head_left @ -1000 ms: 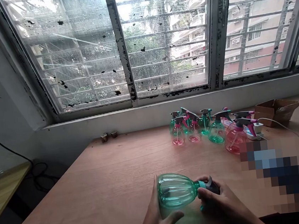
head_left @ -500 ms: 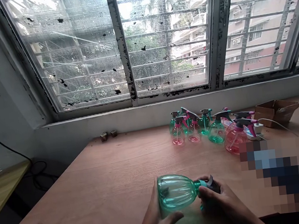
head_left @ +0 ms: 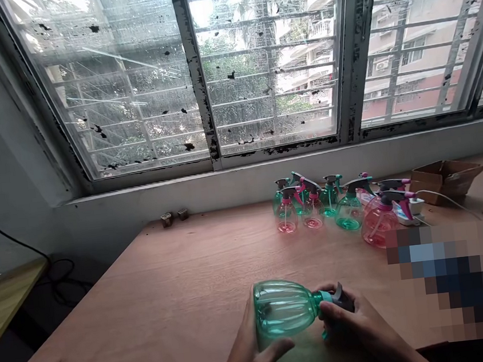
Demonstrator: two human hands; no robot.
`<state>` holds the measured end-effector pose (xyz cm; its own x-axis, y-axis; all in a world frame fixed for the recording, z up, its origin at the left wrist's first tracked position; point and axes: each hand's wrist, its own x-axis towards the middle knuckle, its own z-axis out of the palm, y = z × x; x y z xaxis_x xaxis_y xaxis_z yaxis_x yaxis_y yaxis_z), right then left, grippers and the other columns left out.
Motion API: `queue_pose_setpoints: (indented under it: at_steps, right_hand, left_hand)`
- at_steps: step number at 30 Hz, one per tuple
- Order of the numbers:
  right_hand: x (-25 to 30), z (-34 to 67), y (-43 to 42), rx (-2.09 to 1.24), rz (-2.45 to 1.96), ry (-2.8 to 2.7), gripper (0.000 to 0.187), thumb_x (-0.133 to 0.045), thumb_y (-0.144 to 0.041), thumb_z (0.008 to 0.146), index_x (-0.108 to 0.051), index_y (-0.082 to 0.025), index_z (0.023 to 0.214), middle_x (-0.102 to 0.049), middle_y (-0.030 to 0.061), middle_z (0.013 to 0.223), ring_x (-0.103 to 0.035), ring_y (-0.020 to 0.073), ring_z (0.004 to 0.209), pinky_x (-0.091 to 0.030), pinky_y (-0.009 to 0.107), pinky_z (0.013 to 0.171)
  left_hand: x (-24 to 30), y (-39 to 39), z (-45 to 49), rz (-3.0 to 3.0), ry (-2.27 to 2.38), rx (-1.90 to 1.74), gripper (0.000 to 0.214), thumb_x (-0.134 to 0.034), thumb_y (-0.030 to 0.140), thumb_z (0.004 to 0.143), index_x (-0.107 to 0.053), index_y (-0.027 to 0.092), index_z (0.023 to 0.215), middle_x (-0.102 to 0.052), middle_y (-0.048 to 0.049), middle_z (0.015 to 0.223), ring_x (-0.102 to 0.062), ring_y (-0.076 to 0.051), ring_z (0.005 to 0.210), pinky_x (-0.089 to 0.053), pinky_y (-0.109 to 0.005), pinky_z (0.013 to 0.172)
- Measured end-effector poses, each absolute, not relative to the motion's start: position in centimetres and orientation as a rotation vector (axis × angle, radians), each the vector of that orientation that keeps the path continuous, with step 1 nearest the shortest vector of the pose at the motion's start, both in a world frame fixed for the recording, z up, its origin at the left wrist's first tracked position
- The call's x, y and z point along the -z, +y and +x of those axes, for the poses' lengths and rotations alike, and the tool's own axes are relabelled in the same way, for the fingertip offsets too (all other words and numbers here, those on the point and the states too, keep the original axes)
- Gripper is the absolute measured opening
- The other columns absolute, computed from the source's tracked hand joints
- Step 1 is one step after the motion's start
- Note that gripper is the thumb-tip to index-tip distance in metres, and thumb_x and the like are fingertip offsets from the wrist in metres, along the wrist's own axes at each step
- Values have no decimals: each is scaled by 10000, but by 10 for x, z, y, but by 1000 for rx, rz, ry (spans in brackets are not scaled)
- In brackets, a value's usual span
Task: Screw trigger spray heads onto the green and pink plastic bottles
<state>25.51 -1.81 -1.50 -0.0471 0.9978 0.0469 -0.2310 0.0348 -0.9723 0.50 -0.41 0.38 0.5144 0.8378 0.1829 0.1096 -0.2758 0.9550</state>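
Note:
A clear green spray bottle [head_left: 285, 308] lies on its side in the air near the table's front, its base to the left and its dark spray head to the right. My left hand [head_left: 254, 341] cups the base, with the thumb held apart below the bottle; its other fingers are mostly hidden behind it. My right hand [head_left: 350, 316] is closed around the spray head and collar, with the thumb on the near side. The grey trigger top [head_left: 338, 294] sticks up between the fingers.
Several green and pink spray bottles [head_left: 311, 211] stand at the back right, near the window wall. Beside them are a white power strip [head_left: 409, 214] with a cable and an open cardboard box [head_left: 446, 182]. Two small brown blocks [head_left: 174, 217] sit at the back left edge.
Almost nothing differs. Both hands keep the green spray bottle in the same sideways pose, and the view has shifted very slightly.

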Motion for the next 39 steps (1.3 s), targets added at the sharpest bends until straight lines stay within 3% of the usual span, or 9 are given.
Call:
queue_pose_setpoints:
  at_steps: [7, 10, 13, 15, 21, 27, 31, 36, 39]
  right_hand:
    - [17, 255, -18, -1347, -975, -1062, 434, -830, -508, 719, -647, -175, 929, -694, 19, 700, -656, 195, 586, -557, 313, 567]
    - [18, 256, -17, -1354, -964, -1064, 428, -831, -502, 720, -643, -178, 927, -695, 18, 698, -656, 194, 580, -558, 311, 560]
    - [20, 257, -16, -1354, -955, -1081, 420, -829, -495, 726, -644, -176, 928, -696, 19, 699, -664, 200, 582, -562, 314, 553]
    - [20, 258, -16, -1349, -947, -1094, 409, -826, -484, 735, -648, -170, 928, -696, 19, 701, -667, 199, 584, -562, 312, 553]
    - [20, 258, -16, -1370, -942, -1073, 411, -828, -474, 740, -647, -165, 942, -703, 21, 707, -663, 190, 581, -566, 308, 550]
    - [19, 258, -16, -1352, -946, -1077, 406, -828, -481, 738, -652, -166, 924, -701, 17, 700, -665, 187, 572, -570, 303, 550]
    - [19, 257, -17, -1346, -941, -1076, 405, -828, -483, 738, -653, -165, 917, -701, 15, 690, -663, 184, 570, -568, 299, 551]
    - [17, 257, -18, -1349, -962, -1057, 416, -827, -496, 732, -660, -170, 929, -697, 12, 684, -655, 188, 569, -573, 308, 548]
    - [18, 257, -17, -1325, -964, -1069, 410, -822, -494, 737, -669, -169, 934, -704, 16, 689, -656, 189, 573, -566, 304, 553]
  left_hand:
    - [13, 1, 3, 1742, 893, -924, 1081, -741, 296, 853, 54, 268, 1584, -336, -105, 1600, -281, -321, 1482, -191, -487, 1231]
    - [9, -1, 5, 1724, 880, -927, 1112, -804, 238, 793, -27, 266, 1588, -400, -112, 1564, -333, -332, 1455, -216, -481, 1224]
    - [0, -3, 7, 1704, 798, -892, 910, -809, 269, 804, -274, 244, 1540, -486, -125, 1501, -418, -356, 1399, -311, -485, 1181]
    - [-3, -2, 7, 1695, 747, -871, 797, -763, 323, 853, -330, 233, 1516, -501, -132, 1487, -432, -362, 1389, -337, -493, 1166]
    - [12, 0, 5, 1713, 867, -943, 1047, -753, 316, 850, -9, 275, 1587, -326, -111, 1603, -255, -337, 1489, -155, -511, 1235]
    - [5, -1, 6, 1697, 802, -903, 1116, -774, 385, 835, 47, 277, 1583, -398, -121, 1561, -338, -340, 1450, -196, -506, 1222]
    - [1, -1, 4, 1713, 774, -869, 952, -709, 452, 881, -103, 248, 1587, -420, -137, 1545, -356, -363, 1436, -247, -499, 1205]
    - [7, -4, 5, 1724, 897, -924, 1061, -745, 360, 861, 27, 283, 1586, -342, -102, 1595, -267, -323, 1483, -160, -484, 1233]
    - [5, -6, 6, 1697, 857, -915, 1127, -774, 357, 837, 68, 276, 1581, -393, -107, 1567, -322, -314, 1461, -188, -466, 1229]
